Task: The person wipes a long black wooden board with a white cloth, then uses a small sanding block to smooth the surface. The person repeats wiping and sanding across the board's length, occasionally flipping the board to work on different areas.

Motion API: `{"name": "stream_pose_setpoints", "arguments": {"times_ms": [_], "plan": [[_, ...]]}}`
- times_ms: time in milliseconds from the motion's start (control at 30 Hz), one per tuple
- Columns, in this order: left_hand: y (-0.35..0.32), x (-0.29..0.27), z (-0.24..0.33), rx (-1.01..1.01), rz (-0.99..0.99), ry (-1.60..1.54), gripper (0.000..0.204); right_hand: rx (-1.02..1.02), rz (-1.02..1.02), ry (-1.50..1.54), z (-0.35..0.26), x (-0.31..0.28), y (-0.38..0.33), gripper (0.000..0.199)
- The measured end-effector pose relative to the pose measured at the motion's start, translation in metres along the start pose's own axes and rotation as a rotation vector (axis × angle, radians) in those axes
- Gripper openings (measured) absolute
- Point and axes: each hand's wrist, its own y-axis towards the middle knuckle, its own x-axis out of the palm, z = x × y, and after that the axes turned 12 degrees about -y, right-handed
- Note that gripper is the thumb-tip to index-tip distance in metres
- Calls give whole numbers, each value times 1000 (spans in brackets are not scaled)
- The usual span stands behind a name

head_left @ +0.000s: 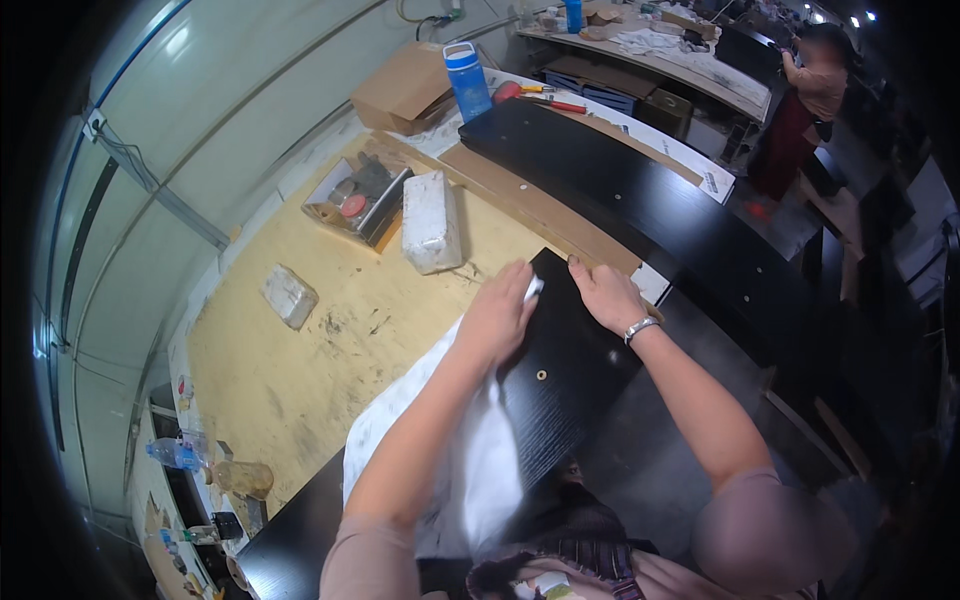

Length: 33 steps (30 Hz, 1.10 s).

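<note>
A black wooden panel (560, 385) with a small round hole lies on the workbench in front of me. My left hand (497, 318) presses a white cloth (480, 470) against the panel's left side, fingers curled over the cloth's end. My right hand (606, 295) rests flat on the panel's far edge, fingers spread, a bracelet on the wrist. The cloth trails back under my left forearm toward my body.
The yellowish workbench top (300, 370) carries two white wrapped blocks (430, 220) (289, 295), a small box of parts (357, 200), a cardboard box (405, 88) and a blue bottle (467, 80). A long black panel (640, 200) lies beyond. Another person (810, 95) stands at the far right.
</note>
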Motion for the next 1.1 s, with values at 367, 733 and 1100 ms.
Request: {"name": "stream_pose_setpoints", "arguments": {"times_ms": [367,733,1100], "plan": [[-10,-15,2,-82,-35,194,51,33,-12,-76,4,3,3,83],[-19,-14,3,-96,16,238,46,44,2,-31,6,3,1,88],[-34,-17,-1,-169,37,187,46,194,27,530,36,22,22,98]]}}
